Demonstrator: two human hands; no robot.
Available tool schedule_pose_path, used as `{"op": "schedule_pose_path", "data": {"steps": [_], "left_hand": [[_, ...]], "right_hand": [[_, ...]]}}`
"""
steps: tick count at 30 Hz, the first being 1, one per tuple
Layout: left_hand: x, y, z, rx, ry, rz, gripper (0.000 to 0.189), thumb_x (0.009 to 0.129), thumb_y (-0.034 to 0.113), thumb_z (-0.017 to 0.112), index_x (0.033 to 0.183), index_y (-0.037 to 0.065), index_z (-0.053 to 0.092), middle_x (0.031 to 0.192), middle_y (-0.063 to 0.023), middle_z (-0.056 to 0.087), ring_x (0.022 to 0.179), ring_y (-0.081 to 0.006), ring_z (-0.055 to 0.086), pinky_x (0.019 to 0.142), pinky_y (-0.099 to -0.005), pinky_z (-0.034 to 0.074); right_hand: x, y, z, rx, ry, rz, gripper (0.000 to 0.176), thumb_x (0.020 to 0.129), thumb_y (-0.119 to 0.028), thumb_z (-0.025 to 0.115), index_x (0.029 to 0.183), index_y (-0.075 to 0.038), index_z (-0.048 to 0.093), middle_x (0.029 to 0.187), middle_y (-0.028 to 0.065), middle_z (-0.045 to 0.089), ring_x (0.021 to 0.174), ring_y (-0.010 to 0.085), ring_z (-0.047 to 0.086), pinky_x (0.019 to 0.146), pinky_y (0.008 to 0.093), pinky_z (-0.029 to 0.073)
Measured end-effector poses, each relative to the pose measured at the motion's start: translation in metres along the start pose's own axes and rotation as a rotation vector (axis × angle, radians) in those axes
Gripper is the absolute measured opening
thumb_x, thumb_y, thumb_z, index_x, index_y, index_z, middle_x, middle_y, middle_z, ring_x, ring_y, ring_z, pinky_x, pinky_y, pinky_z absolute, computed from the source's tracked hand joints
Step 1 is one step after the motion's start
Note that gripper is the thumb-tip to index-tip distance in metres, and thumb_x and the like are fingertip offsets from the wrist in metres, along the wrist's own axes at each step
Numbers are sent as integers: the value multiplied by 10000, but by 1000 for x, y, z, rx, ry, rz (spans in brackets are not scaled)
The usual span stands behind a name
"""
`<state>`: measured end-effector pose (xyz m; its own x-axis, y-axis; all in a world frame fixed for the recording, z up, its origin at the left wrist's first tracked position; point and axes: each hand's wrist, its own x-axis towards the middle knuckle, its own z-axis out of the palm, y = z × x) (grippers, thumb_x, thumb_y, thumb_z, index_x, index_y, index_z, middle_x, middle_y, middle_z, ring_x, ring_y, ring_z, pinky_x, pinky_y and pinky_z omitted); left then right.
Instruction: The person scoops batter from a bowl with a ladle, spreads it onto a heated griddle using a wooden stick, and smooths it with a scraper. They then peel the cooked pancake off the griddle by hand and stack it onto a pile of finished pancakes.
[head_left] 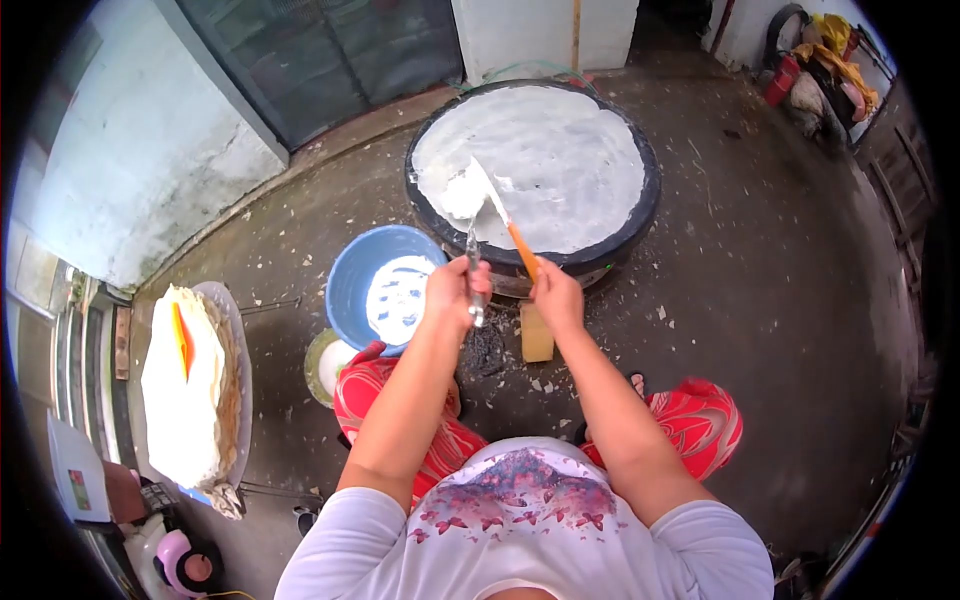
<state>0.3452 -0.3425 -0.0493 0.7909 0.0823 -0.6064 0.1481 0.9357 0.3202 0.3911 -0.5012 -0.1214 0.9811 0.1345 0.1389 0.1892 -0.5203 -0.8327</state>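
My left hand (458, 290) is closed on the metal handle of a ladle (474, 240), whose bowl end is covered by white batter (464, 194). My right hand (556, 297) grips the orange handle of a spatula (494, 198); its pale blade touches the batter at the ladle. Both tools are over the left part of a large round griddle (560, 150) with a black rim, coated in a thin white layer. Beside my left hand stands a blue basin (345, 290) holding white batter.
On the left, a round tray (243, 390) bears a stack of pale sheets (185, 430) with an orange tool on top. A green-rimmed bowl (318, 375) sits by my left knee. A yellowish block (536, 333) lies before the griddle. Bags and a red container (782, 80) are at the upper right.
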Motion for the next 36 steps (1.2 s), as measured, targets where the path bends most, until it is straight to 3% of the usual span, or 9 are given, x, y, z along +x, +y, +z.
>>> {"op": "schedule_pose_path", "data": {"steps": [7, 12, 16, 20, 23, 25, 30, 32, 36], "left_hand": [[-75, 50, 6, -583, -517, -265, 381, 895, 43, 320, 1239, -119, 291, 710, -53, 426, 495, -83, 403, 387, -196, 360], [-110, 87, -15, -391, -462, -117, 375, 908, 72, 310, 1237, -109, 302, 715, -53, 421, 493, -83, 382, 400, -208, 352], [-129, 119, -70, -88, -184, 59, 285, 910, 114, 363, 1128, -62, 416, 719, -78, 449, 487, -77, 369, 361, -183, 311], [-132, 132, -132, 45, 52, 116, 215, 905, 124, 362, 1026, -38, 436, 710, -92, 460, 480, -84, 374, 357, -178, 320], [-104, 139, -179, 26, 231, 53, 173, 906, 118, 341, 933, -36, 414, 729, -110, 467, 481, -87, 384, 366, -178, 348], [-75, 137, -207, 7, 283, 32, 197, 918, 134, 324, 912, -52, 388, 742, -123, 466, 484, -95, 398, 372, -187, 369], [-26, 113, -252, -245, 142, -92, 324, 920, 149, 326, 1128, -94, 374, 947, -251, 523, 654, -221, 527, 608, -320, 501], [9, 97, -303, 38, 158, -27, 313, 904, 120, 349, 1124, -90, 423, 981, -250, 540, 738, -271, 569, 678, -361, 510], [-46, 64, -231, 4, 107, -32, 276, 883, 90, 371, 1088, -67, 467, 947, -208, 568, 783, -302, 576, 690, -386, 510]], "right_hand": [[42, 43, -16, -19, 220, 163, 305, 862, -253, 465, 1114, -117, 571, 908, 166, 626, 807, 316, 606, 676, 384, 470], [-17, -30, 9, -46, -702, 25, 256, 830, -233, 532, 1017, -86, 628, 970, 102, 640, 834, 179, 617, 770, 269, 462], [-16, 11, 6, 278, -346, -127, 273, 855, -241, 527, 1090, -120, 594, 939, 50, 645, 696, 126, 599, 658, 270, 470], [-7, 70, -44, 276, 195, 376, 299, 878, -175, 484, 1143, -46, 531, 1042, 106, 607, 856, 145, 592, 762, 275, 461], [-59, 68, -12, 63, -98, -72, 212, 850, -111, 504, 1017, -36, 610, 1016, 115, 623, 891, 175, 590, 787, 282, 447], [-78, -13, -28, -46, -628, 114, 309, 817, -146, 546, 1123, -156, 583, 994, 104, 633, 943, 207, 592, 813, 284, 441], [-64, -9, -26, 306, -385, -157, 445, 808, -73, 555, 1238, -159, 484, 1054, 92, 590, 805, 149, 582, 739, 258, 451], [-59, -38, -56, 428, -394, 358, 389, 833, -90, 539, 1219, -121, 503, 947, 47, 596, 785, 104, 543, 725, 223, 434], [-44, 10, -69, 377, 26, 517, 328, 871, -159, 507, 1178, -44, 523, 934, 16, 612, 769, 78, 535, 709, 224, 430]]}}
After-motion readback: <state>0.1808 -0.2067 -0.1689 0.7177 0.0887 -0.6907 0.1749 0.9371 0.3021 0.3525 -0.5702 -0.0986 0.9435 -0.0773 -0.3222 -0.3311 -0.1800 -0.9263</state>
